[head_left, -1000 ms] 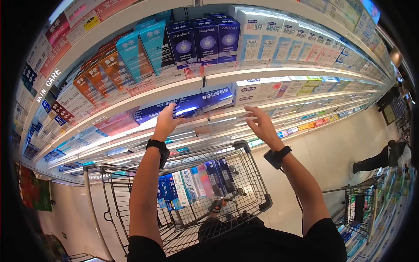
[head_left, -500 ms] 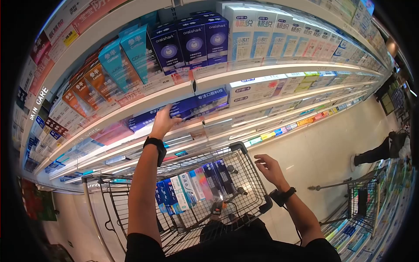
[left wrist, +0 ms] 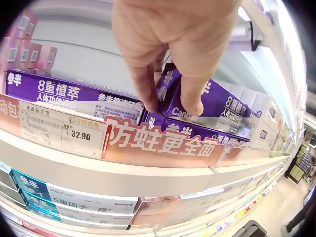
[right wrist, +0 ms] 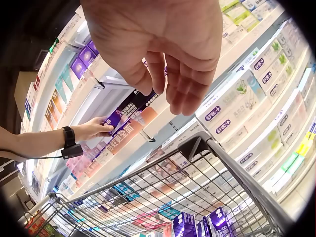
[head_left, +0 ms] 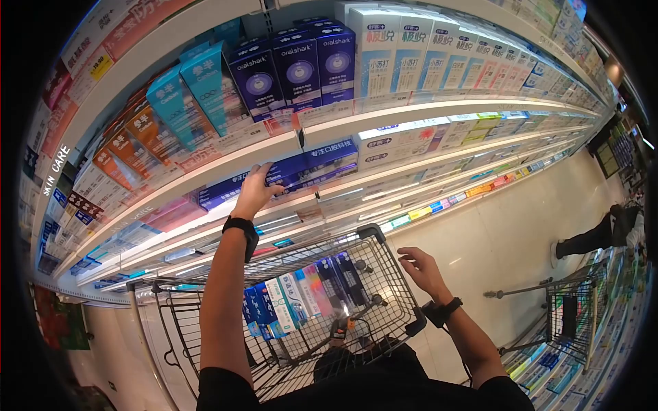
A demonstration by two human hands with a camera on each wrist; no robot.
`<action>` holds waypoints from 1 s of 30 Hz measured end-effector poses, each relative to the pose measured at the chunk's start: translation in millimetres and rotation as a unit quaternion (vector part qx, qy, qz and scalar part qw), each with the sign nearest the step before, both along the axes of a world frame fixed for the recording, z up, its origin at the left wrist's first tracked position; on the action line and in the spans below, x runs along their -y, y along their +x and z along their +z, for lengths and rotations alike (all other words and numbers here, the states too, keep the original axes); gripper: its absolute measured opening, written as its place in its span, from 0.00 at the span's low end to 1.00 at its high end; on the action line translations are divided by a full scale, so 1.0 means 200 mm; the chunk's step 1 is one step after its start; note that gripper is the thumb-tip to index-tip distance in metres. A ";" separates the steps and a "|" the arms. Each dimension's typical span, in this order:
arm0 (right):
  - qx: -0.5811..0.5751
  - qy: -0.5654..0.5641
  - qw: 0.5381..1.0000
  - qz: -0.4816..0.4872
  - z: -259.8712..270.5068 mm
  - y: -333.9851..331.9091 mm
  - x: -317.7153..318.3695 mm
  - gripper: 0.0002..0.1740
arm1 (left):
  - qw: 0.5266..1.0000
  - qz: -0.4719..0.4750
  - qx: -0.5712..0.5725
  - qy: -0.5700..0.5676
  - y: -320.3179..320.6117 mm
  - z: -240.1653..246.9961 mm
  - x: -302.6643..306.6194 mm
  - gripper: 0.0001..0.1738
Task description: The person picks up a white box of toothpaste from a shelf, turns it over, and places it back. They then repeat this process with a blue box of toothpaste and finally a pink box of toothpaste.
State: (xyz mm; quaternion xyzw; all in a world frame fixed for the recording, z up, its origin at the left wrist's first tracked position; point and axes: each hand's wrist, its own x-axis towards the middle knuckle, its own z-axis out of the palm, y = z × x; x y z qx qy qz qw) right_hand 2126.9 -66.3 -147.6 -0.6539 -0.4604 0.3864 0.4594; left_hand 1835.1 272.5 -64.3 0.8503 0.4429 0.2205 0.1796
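My left hand (head_left: 255,192) reaches into a lit shelf and pinches the near end of a long purple toothpaste box (left wrist: 215,106) between thumb and fingers. That box lies on top of another purple box (left wrist: 170,124), behind the pink shelf strip. To its left on the same shelf is a similar purple box (left wrist: 64,94). Away from the shelf, my right hand (head_left: 421,269) hovers beside the cart's far right corner, its fingers loosely bent and holding nothing. Several toothpaste boxes (head_left: 277,307) lie in a row inside the shopping cart (head_left: 373,233).
Dark purple upright boxes (head_left: 296,68) and white boxes (head_left: 378,58) fill the shelf above. White boxes (head_left: 394,142) stand to the right of the purple ones. Another cart (head_left: 572,318) and a person in dark trousers (head_left: 586,240) are at the right, over the pale floor.
My right hand has dropped from near the shelf edge to beside the cart. The purple box, tilted at the shelf front earlier, now lies further back, with my left hand still on it.
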 end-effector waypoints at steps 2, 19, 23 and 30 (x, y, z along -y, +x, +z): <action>-0.002 -0.002 1.000 -0.002 0.00 0.00 0.00 0.18 | 1.000 -0.006 0.001 -0.001 0.00 0.00 0.00 0.40; -0.002 -0.011 1.000 -0.004 -0.01 -0.03 -0.01 0.16 | 0.998 -0.032 -0.017 0.053 0.01 -0.04 0.05 0.48; -0.003 -0.003 1.000 -0.003 -0.06 -0.03 -0.01 0.16 | 0.998 -0.023 -0.024 0.056 0.01 -0.04 0.06 0.48; -0.029 -0.024 0.999 0.017 0.08 -0.15 -0.03 0.16 | 0.999 -0.014 0.016 0.043 0.00 -0.10 0.04 0.49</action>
